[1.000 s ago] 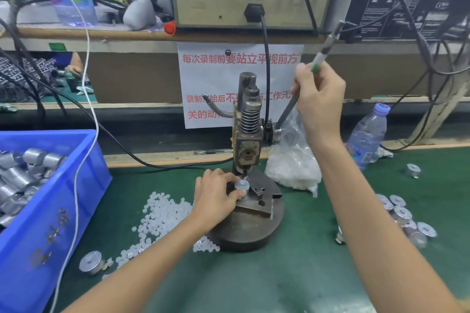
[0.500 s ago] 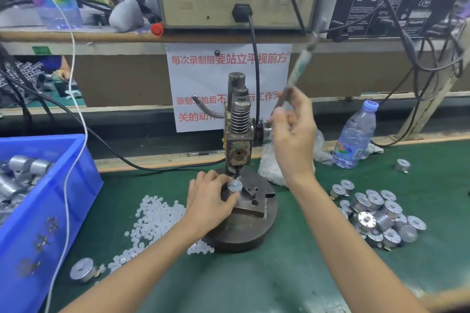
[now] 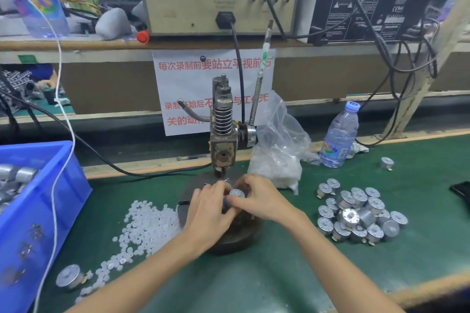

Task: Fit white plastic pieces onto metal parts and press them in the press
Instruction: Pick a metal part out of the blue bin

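So both are down on the press point(image 3: 223, 150) base, centre frame: left hand point(image 3: 209, 211) and right hand point(image 3: 263, 201) each pinching the same metal part point(image 3: 237, 193). White plastic pieces point(image 3: 145, 226) lie scattered lower left on the tabletop point(image 3: 254, 277).

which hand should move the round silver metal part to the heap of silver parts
Right, probably. Both the right hand and left hand hold the round silver metal part, but the heap of silver metal parts lies to the right; the left would reach across.
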